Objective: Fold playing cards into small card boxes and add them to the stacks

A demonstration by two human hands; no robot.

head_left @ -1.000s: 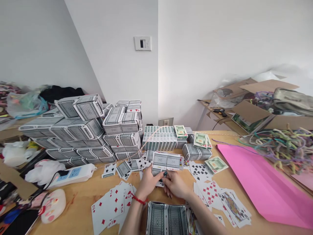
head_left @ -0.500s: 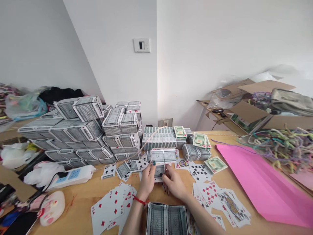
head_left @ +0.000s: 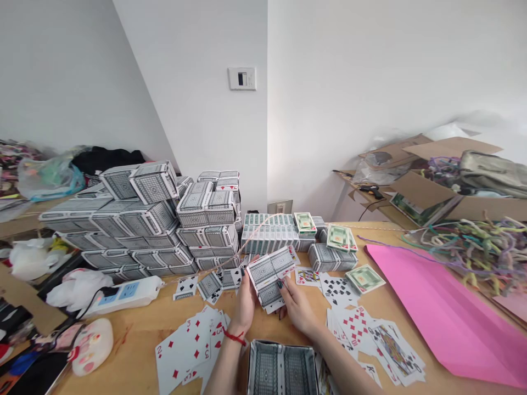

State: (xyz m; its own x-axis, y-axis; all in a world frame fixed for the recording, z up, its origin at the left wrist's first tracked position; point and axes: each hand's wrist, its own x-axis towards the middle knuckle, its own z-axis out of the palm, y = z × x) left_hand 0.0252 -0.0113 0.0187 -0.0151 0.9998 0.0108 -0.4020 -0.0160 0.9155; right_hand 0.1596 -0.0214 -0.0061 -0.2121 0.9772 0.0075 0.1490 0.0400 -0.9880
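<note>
Both my hands hold a folded piece made of grey-backed playing cards just above the wooden table. My left hand, a red string on its wrist, grips its left side. My right hand pinches its lower right edge. The piece is tilted, its right end raised. An open box built of the same cards sits right in front of me, between my forearms. Loose face-up cards lie fanned at the left and scattered at the right.
A tall pile of card boxes stands at the back left, with green decks beside it. A white power strip lies at the left. Pink paper, tangled pipe cleaners and cardboard boxes fill the right.
The card piece has been lifted off the table and turned, from lying level to tilted with its right end up. Both hands rose with it.
</note>
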